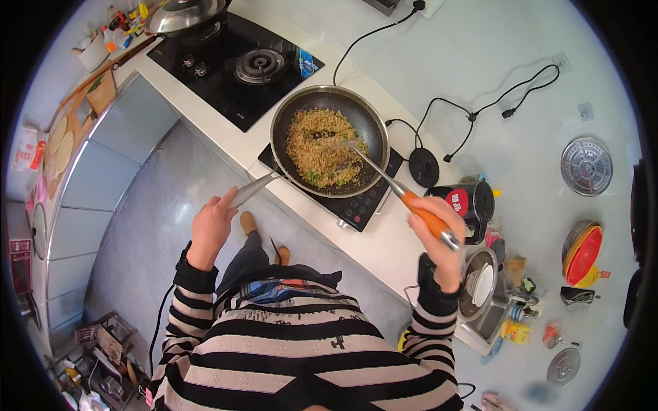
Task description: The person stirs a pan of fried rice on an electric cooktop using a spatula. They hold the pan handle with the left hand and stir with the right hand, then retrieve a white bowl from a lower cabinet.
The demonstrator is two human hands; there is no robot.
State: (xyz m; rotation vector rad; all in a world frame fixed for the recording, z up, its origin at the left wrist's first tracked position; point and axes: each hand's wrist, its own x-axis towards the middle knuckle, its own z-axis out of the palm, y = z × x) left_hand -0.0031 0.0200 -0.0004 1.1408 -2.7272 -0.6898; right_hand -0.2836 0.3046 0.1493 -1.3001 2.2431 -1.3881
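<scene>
My left hand (pixel 213 223) is closed around the metal handle (pixel 254 189) of a dark-lined frying pan (pixel 378 120). The pan stands on a black portable induction cooktop (pixel 367 205). Crumbly, golden-brown fried food with green bits (pixel 318 149) lies in the pan, perhaps rice; I cannot tell for sure. In my right hand (pixel 437 231) is a metal spatula with an orange handle (pixel 424 213). Its blade rests among the food, partly covered and slightly blurred.
A black gas hob (pixel 221 67) with a lidded wok (pixel 185 15) adjoins the cooktop. Toward the right are a black kettle (pixel 486 205), a round black power base (pixel 424 167), loose cables and a sink (pixel 488 318) holding a metal basin (pixel 468 303). A cutting board (pixel 103 92) lies far left.
</scene>
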